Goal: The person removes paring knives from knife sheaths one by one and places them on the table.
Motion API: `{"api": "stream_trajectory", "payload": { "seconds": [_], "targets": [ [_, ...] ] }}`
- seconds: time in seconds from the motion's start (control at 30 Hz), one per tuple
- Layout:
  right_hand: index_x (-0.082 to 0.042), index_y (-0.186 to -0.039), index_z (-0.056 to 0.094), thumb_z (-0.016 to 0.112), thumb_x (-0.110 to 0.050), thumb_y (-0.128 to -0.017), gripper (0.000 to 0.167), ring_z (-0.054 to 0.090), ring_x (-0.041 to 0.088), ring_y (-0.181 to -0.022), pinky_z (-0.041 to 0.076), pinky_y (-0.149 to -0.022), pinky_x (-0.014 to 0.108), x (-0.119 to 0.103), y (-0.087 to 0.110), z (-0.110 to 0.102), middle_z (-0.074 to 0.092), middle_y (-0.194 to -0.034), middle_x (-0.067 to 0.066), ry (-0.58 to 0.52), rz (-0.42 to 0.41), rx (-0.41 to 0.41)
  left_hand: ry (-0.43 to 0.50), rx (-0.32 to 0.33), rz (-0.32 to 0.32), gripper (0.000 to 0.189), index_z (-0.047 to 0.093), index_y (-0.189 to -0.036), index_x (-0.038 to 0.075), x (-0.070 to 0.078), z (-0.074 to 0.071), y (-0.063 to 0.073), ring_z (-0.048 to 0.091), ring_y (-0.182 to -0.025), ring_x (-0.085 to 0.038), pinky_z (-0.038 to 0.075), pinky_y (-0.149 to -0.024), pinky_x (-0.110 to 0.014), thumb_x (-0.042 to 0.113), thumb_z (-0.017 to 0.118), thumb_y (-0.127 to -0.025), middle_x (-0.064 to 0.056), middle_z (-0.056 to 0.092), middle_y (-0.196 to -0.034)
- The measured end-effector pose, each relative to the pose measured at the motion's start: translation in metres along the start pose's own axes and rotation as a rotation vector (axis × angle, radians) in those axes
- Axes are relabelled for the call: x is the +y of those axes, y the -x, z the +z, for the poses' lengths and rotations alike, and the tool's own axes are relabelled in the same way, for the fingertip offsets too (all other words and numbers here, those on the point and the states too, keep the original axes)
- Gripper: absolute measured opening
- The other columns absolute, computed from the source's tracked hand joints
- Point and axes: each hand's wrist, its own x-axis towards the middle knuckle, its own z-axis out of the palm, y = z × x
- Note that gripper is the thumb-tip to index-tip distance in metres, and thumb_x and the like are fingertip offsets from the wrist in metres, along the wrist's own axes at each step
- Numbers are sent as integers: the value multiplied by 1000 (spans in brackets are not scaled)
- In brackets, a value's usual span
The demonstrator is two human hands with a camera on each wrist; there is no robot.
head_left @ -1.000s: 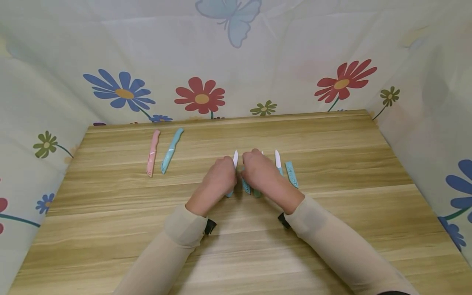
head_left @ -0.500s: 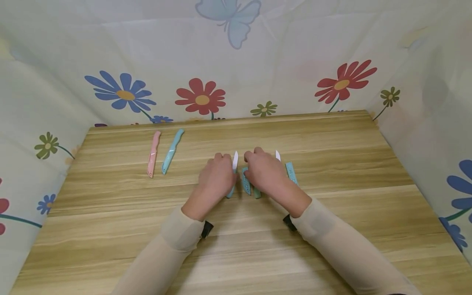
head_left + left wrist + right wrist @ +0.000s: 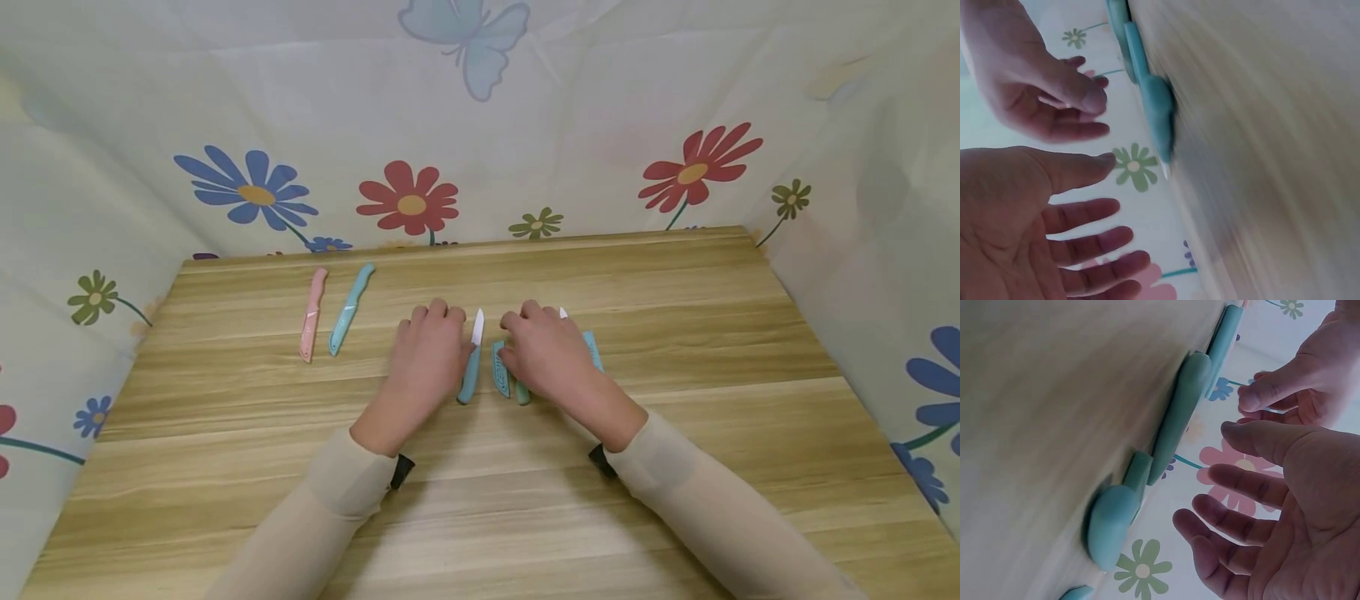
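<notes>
While the wooden surface (image 3: pixel 487 517) lies as it did a second ago, the left hand (image 3: pixel 429 354) has drawn off leftward from the bare-bladed blue knife (image 3: pixel 469 375), and the right hand (image 3: pixel 551 350) hovers right of it, both loosely spread and holding nothing. Well left of that knife lie a sheathed turquoise knife (image 3: pixel 351 310) and a sheathed pink knife (image 3: pixel 311 317); just right of it rests a loose turquoise sheath (image 3: pixel 500 372).

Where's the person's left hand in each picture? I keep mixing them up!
Head: the left hand is just left of the middle, beside a blue-handled knife.
Left wrist: the left hand is the big one at lower left.
Right wrist: the left hand is at upper right, looking smaller.
Shared landmark: the right hand, right of the middle, then upper left, then big at lower right.
</notes>
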Motion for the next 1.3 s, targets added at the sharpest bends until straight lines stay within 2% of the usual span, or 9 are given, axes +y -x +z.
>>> {"api": "stream_trajectory", "payload": {
  "seconds": [0.27, 0.6, 0.77, 0.97, 1.1, 1.3],
  "targets": [
    [-13, -131, 72, 74, -30, -100, 36, 62, 31, -95, 56, -77, 46, 4, 3, 2, 66, -119, 10, 19, -37, 53, 26, 54, -5, 36, 71, -125, 2, -23, -6, -3, 60, -110, -39, 53, -93, -55, 25, 78, -98, -16, 63, -119],
    [-14, -135, 71, 74, -33, -100, 40, 61, 31, -101, 54, -84, 49, 2, 3, 0, 65, -123, 9, 0, -42, 66, 17, 82, -23, 37, 69, -127, -1, -60, -9, -13, 59, -115, -44, 51, -97, -60, 23, 77, -99, -20, 63, -124],
    [-15, -135, 71, 75, -34, -100, 40, 62, 31, -103, 54, -87, 49, 0, 3, 0, 66, -123, 8, 7, -47, 71, -1, 107, -37, 40, 67, -129, -2, -78, -11, -20, 59, -115, -44, 53, -92, -61, 23, 77, -100, -21, 63, -122],
    [-15, -134, 72, 75, -32, -99, 39, 62, 31, -104, 54, -88, 51, -3, 4, -1, 66, -123, 8, 10, -55, 79, -34, 96, -55, 40, 65, -127, -6, -95, -14, -30, 61, -108, -45, 55, -87, -60, 21, 75, -100, -25, 62, -119],
    [-16, -136, 70, 74, -31, -100, 39, 62, 31, -106, 55, -89, 51, -6, 3, 0, 65, -124, 7, 7, -59, 81, -51, 67, -85, 44, 62, -130, -8, -107, -15, -37, 60, -112, -50, 51, -94, -59, 23, 73, -101, -28, 61, -121],
    [-18, -141, 67, 74, -33, -100, 44, 61, 28, -103, 52, -81, 44, -14, 1, 2, 64, -122, 6, 4, -83, 78, -84, 54, -114, 45, 60, -129, -9, -126, -14, -46, 60, -114, -52, 46, -100, -62, 25, 70, -102, -30, 61, -124]
  ]
}}
